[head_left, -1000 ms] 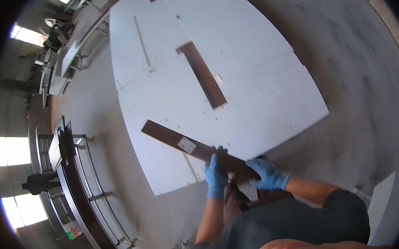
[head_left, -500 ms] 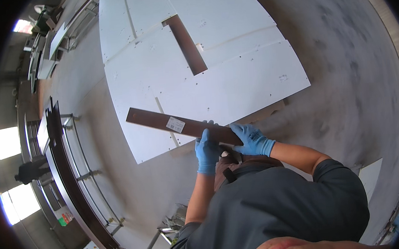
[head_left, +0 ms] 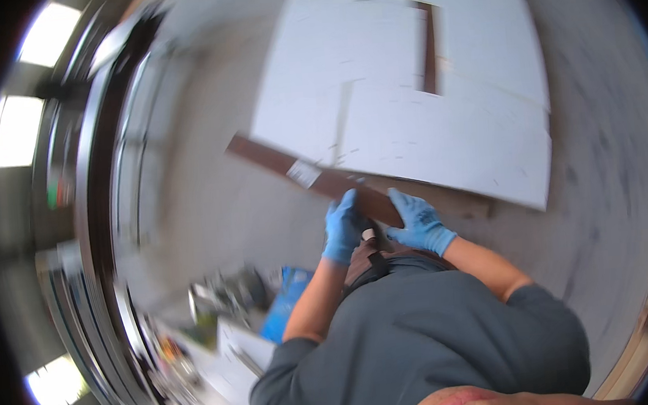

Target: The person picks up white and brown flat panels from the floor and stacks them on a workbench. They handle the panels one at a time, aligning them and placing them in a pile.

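Note:
A long, narrow brown board (head_left: 267, 158) with a white label (head_left: 304, 173) on its face is held in front of my waist, slanting up to the left. My left hand (head_left: 343, 228), in a blue glove, grips its lower edge near the middle. At the board's right end, my gloved right hand (head_left: 420, 222) holds on with the thumb spread along it. Beyond the board lie large white panels (head_left: 386, 121) with small holes and a narrow slot that shows brown inside (head_left: 429, 49). Motion blur softens the picture.
A rack with long dark boards (head_left: 91, 145) runs along the left side. At the lower left are a blue container-like thing (head_left: 286, 301), a grey blurred heap (head_left: 232, 292) and a cluttered white surface (head_left: 226, 362). Grey floor (head_left: 209, 196) lies between rack and panels.
My view has turned left, so the white panels sit farther right and the cluttered surface has come into sight. Both hands still hold the brown board, carried along with me.

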A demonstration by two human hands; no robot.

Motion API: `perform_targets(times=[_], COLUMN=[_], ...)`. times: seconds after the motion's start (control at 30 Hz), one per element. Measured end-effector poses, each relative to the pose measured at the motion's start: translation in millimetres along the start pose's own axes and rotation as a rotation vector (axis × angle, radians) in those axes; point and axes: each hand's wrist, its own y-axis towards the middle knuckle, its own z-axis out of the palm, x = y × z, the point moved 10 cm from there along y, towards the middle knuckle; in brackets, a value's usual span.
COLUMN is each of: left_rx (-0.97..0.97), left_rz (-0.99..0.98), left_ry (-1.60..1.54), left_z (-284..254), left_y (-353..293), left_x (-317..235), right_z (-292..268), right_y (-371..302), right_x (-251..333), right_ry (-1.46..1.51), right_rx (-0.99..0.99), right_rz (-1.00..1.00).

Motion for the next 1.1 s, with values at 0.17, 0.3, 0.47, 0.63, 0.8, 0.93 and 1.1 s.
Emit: perform_targets(times=[0.17,0.3,0.47,0.63,0.8,0.93,1.1], left_rx=[-0.166,-0.308,-0.392,-0.510,-0.642,-0.785,-0.889], left_rz=[0.187,0.318,0.582,0.755,0.904,0.844,0.888], left_ry=[-0.119,-0.185,-0.434,-0.571,-0.609,-0.657,-0.559], left_z=[-66.3,-106.2,-138.1,-164.3,-206.9,-263.4,-343.9], left_y=[-55.5,-123.9,-224.2,-326.7,-418.8,-495.1,-622.5], left_x=[-38.6,-41.0,3.1,47.0,66.8,129.9,251.3], right_z=[53.7,81.0,110.2,142.6,196.1,272.9,367.2], right_y=[9.0,-6.0,-52.0,-121.1,-191.2,-244.7,-304.4], right_x=[68.1,110.5,153.8,194.5,255.3,331.4,444.0], right_ry=[-0.017,-0.067,-0.062,-0.045,-0.051,-0.035,-0.065], right_rx=[0.178,0.307,0.448,0.610,0.661,0.618,0.533], right_rz=[-0.176,-0.395,-0.811,-1.031,-1.145,-1.221,-1.288])
